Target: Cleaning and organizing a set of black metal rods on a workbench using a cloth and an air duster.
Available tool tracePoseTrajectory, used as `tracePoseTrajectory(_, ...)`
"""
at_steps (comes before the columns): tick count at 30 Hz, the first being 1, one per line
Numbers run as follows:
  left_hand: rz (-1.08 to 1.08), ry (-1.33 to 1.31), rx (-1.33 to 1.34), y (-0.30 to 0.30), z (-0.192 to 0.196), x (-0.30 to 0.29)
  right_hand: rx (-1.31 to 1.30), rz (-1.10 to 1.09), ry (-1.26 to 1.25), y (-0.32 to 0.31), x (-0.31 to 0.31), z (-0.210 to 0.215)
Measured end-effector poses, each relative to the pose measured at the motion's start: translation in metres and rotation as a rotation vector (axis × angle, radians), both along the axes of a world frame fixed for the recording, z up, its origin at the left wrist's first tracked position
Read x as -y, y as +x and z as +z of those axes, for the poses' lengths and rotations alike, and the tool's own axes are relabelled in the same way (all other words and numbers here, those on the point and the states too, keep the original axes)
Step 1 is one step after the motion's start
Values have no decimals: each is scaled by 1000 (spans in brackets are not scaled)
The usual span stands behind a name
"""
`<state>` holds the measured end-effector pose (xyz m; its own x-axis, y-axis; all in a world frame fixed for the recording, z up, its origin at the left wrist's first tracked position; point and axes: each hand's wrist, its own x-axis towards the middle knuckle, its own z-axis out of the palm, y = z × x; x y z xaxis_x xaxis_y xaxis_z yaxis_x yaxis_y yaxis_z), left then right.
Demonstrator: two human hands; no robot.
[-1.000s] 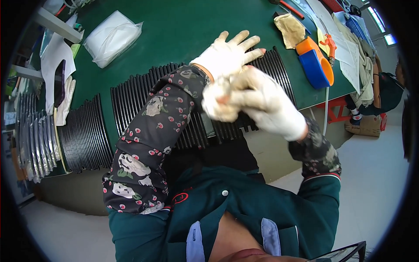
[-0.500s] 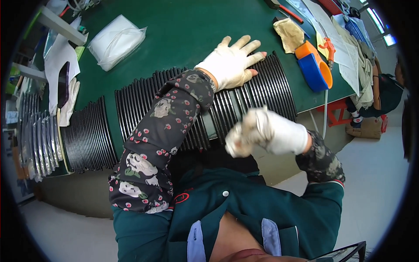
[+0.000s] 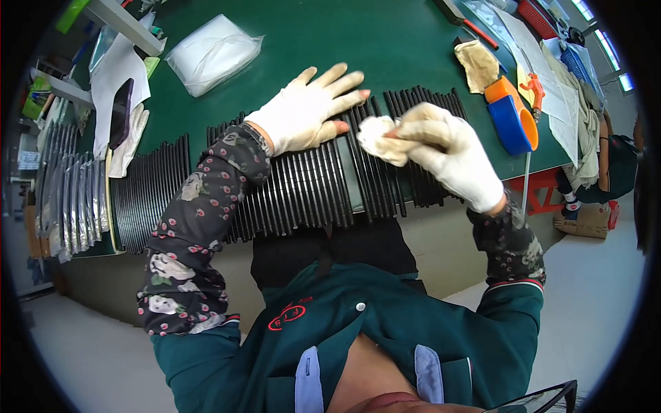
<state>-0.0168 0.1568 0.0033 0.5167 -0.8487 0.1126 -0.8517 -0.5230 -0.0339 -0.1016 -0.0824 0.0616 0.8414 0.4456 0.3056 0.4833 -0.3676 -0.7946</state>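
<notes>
Many slim black rods lie side by side across the green table. My left hand, in a white glove with bare fingertips showing, rests flat on their far ends, its fingers spread. In my right hand, gloved too, a crumpled off-white cloth is pinched over the rods to the right. A narrow gap between rods shows just left of the cloth. More black rods lie beneath and right of my right hand. Farther left is a separate row of thinner black rods.
Plastic-wrapped rods fill the far left, near a spare glove and a dark phone. A clear-wrapped white pack sits at the back. To the right are a tape roll in a blue-orange holder, a tan cloth and an orange air gun.
My left hand has slid left along the rods. My right hand has moved up and away from my body, bringing the cloth over the rods. A gap between the rods now shows more clearly.
</notes>
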Motion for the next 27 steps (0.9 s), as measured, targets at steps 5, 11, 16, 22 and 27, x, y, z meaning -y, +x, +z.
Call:
tracePoseTrajectory(5, 86, -51, 28, 3, -7, 25, 235, 221, -199, 1, -38, -45)
tracePoseTrajectory(11, 105, -24, -35, -3, -3, 28, -139, 730, -104, -27, -24, -6)
tracePoseTrajectory(16, 96, 45, 70, 6, -9, 33, 259, 218, -210, 1, -61, -41)
tracePoseTrajectory(22, 142, -28, -20, -1, -3, 49, -227, 761, -349, -40, -37, -20)
tracePoseTrajectory(27, 101, -37, 12, 11, -12, 62, 275, 250, -132, 3, -51, -41)
